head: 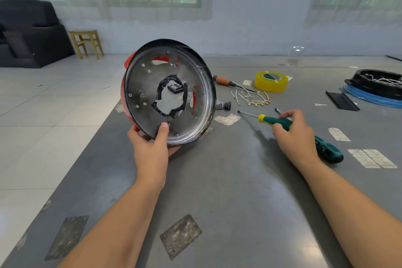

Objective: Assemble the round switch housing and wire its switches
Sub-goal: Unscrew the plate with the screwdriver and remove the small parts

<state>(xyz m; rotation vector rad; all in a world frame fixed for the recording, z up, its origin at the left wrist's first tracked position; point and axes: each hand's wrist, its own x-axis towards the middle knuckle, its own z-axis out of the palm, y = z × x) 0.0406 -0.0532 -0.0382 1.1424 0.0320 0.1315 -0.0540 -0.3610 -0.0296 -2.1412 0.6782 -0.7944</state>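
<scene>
Item: round switch housing [150, 91], black-rimmed metal disc with a red outer shell, a ragged central opening and several small holes, at centre frame, tilted up on edge with its lower rim by the table. Held by the left hand [152, 148], thumb pressed on the inner face near the lower rim, fingers curled behind the shell. Right hand [295, 135], right of centre, well apart from the left, fingers curled round the green-and-yellow screwdriver [304, 135], whose shaft points left toward the housing and lies low over the table. Markings: a small stamped emblem on the disc face, lower left of the opening, not legible; print on the tape roll's core and on the pale labels [372, 158] stuck at right, too small to read. Other stock, upper right of the housing: wooden-handled screwdriver [224, 81], yellow tape roll [270, 81], short white wires with brass terminals [252, 98], a small black switch part [224, 106]; far right, a black oval casing [376, 85] on a blue ring. Surface: grey metal table [228, 191], scuffed, with worn adhesive patches. Room: pale tiled floor, dark sofa [30, 32] and wooden stool [87, 43] at upper left, curtained windows on a pale wall.
</scene>
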